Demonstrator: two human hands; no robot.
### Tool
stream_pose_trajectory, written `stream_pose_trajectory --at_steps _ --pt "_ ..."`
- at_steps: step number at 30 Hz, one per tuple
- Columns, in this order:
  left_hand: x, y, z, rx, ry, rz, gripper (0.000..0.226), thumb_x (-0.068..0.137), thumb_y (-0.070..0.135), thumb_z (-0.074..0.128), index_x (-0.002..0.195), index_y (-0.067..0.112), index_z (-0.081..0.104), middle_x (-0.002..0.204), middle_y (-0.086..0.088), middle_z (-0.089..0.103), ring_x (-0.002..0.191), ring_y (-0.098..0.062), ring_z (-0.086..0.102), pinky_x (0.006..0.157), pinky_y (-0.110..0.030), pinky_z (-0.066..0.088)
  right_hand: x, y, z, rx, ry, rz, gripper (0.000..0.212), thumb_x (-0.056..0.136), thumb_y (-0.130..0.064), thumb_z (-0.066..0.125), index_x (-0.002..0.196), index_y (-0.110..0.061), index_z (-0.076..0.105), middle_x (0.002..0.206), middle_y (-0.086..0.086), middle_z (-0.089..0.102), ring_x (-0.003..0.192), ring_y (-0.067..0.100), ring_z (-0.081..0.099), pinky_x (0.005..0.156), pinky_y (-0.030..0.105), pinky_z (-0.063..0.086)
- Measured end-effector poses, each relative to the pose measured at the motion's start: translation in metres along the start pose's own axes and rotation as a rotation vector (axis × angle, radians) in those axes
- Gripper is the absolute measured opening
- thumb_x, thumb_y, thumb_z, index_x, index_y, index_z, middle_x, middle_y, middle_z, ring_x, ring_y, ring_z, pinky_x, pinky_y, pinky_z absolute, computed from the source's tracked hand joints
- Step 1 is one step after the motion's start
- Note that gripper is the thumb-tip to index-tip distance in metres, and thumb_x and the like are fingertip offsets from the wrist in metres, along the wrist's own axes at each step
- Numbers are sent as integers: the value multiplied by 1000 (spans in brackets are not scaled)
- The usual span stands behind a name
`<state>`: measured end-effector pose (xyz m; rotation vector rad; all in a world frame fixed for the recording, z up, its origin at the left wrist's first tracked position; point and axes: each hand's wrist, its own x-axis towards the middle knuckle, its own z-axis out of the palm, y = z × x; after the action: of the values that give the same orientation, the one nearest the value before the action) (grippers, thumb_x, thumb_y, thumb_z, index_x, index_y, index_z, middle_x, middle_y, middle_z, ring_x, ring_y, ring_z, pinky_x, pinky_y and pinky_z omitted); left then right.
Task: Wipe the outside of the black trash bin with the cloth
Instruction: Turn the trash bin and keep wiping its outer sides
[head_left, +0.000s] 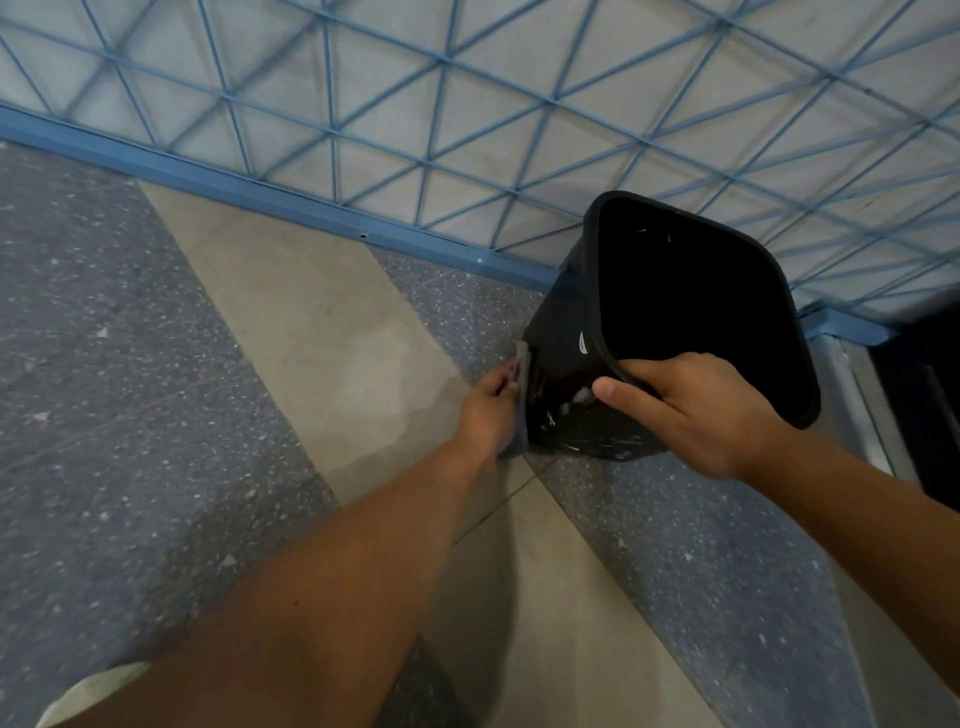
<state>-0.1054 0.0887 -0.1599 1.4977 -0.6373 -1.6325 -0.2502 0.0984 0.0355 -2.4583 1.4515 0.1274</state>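
The black trash bin (566, 312) stands tilted on the floor, with its open mouth turned toward me. White scuffs mark its near lower wall. My right hand (696, 410) grips the near rim, thumb outside and fingers inside. My left hand (491, 410) presses a grey cloth (523, 374) flat against the bin's left outer wall, low down near the floor. Most of the cloth is hidden under the hand; only its edge shows.
A blue metal grid panel (467, 104) with a blue base rail (260, 192) runs close behind the bin. The floor (156, 364) is speckled grey with beige stripes. A dark opening and a metal frame (857, 405) lie to the right.
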Motion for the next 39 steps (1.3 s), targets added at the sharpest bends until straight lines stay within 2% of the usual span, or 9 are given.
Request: stream_pose_trajectory --at_steps 9,15,20,24,28,30,33,37,39 --pt "-48 21 16 -182 27 190 36 104 22 49 136 21 67 137 -4 68 130 -22 62 118 -48 46 6 -5 -2 9 37 38 37 87 -69 21 74 -51 50 78 -9 62 79 16 62 73 39 49" --pt "-60 51 -5 -414 -21 92 29 101 3 48 101 14 75 103 -13 75 104 -29 68 102 -44 51 6 -8 -4 24 38 68 50 90 -70 19 90 -38 58 90 -4 65 88 20 62 79 42 49" --pt "-55 60 -28 -516 194 75 31 100 4 45 85 17 69 83 -4 68 80 -18 63 76 -32 49 10 -12 -3 38 43 143 64 85 -73 18 93 -27 62 92 -1 65 89 22 61 81 43 49" --pt "-55 60 -32 -522 233 47 27 100 9 48 87 18 69 87 -4 70 82 -18 65 72 -29 49 24 -17 -2 48 48 265 52 92 -65 29 75 -24 56 79 3 61 81 26 60 76 42 50" --pt "-48 56 -36 -483 216 39 22 78 31 61 94 18 71 96 -8 67 94 -24 61 86 -38 45 40 -22 -5 161 69 363 51 93 -62 37 64 -20 45 68 3 52 73 27 57 64 36 43" --pt "-49 59 -39 -453 181 47 18 85 24 59 99 17 69 97 -10 65 91 -23 60 85 -38 45 51 -25 -8 236 87 396 53 94 -59 41 61 -18 43 63 2 48 68 24 54 60 33 37" --pt "-47 63 -45 -364 173 99 19 95 13 55 79 18 64 81 -7 65 81 -22 60 76 -35 45 65 -31 -11 377 137 446 58 91 -60 47 59 -11 42 61 3 46 61 22 50 59 33 36" --pt "-40 71 -49 -331 135 120 19 100 21 61 83 24 69 89 -5 72 86 -22 66 79 -35 49 64 -31 -18 447 114 432 53 91 -56 50 105 -8 66 98 4 65 94 23 61 78 32 43" --pt "-33 72 -45 -272 137 144 10 101 25 63 93 26 68 102 -6 68 97 -23 62 80 -35 45 55 -29 -17 347 56 399 48 93 -47 52 131 -17 54 117 3 63 103 23 59 85 31 43"
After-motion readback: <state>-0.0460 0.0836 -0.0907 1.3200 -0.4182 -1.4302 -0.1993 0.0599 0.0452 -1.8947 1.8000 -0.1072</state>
